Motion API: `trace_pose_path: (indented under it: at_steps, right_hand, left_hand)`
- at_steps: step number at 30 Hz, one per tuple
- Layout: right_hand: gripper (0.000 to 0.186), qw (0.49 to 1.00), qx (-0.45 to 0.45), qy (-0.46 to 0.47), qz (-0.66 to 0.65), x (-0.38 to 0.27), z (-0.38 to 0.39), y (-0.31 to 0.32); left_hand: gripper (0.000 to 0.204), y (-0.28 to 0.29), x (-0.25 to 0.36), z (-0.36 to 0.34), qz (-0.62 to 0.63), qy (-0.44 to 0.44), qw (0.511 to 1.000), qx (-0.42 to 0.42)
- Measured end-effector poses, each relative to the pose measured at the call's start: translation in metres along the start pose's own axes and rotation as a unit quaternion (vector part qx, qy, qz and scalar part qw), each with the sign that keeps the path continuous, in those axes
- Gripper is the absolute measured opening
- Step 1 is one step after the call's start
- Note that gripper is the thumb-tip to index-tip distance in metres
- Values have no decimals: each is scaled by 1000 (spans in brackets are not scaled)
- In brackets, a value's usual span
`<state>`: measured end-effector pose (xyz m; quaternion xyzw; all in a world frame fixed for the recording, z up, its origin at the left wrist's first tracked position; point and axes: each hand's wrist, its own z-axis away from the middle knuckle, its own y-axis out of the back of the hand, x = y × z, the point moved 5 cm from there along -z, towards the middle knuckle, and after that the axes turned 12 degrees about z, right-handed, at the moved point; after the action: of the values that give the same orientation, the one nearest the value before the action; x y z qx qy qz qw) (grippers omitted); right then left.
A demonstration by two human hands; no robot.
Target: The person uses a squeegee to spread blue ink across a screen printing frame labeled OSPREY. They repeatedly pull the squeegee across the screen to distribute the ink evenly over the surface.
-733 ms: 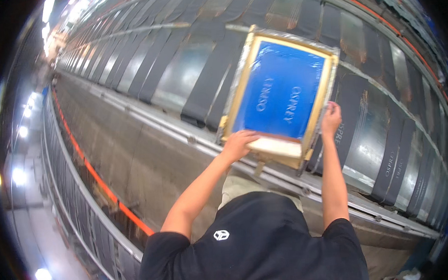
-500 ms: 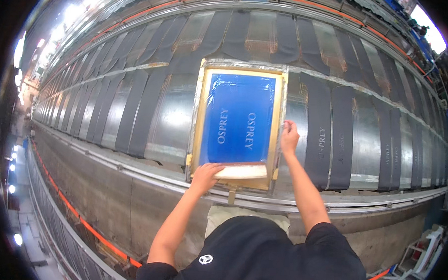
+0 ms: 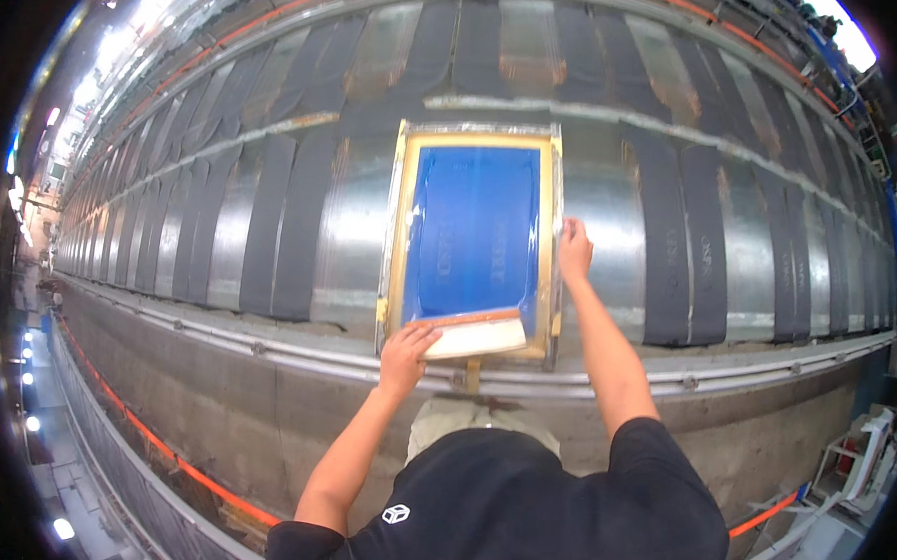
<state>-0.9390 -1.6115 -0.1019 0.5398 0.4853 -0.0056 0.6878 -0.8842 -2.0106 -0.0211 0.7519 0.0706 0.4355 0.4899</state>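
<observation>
Long and shiny, a metal printing table [image 3: 605, 203] runs across the whole view, its surface curving with the lens. Dark fabric strips [image 3: 288, 227] lie across it in a row, side by side, with bare metal showing between them. More of the strips sit to the right, well apart from our hands.

We have a wooden-framed printing screen with blue mesh [image 3: 476, 229] lying flat on the table, between two of the strips. Our left hand [image 3: 405, 352] rests on the near left corner of the frame, fingers curled over its edge and touching a pale squeegee blade with a wooden handle [image 3: 476, 334] that lies along the near end of the mesh. Our right hand [image 3: 573, 250] grips the right rail of the frame about halfway up, fingers closed narrowly on the wood.

Along the near edge of the table we see metal rails [image 3: 271, 343], and below them an orange line [image 3: 156, 453] on the floor.
</observation>
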Motion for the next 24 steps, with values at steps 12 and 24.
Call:
trace_pose_path:
  at_steps: [12,24]
  right_hand:
    - [26,994,-64,17,87,5,-5,6]
    - [49,895,-244,298,226,-157,-88,-16]
  left_hand:
    - [56,-17,-39,-54,-17,-6,1000,9]
    - [37,25,-129,-333,25,97,984,-144]
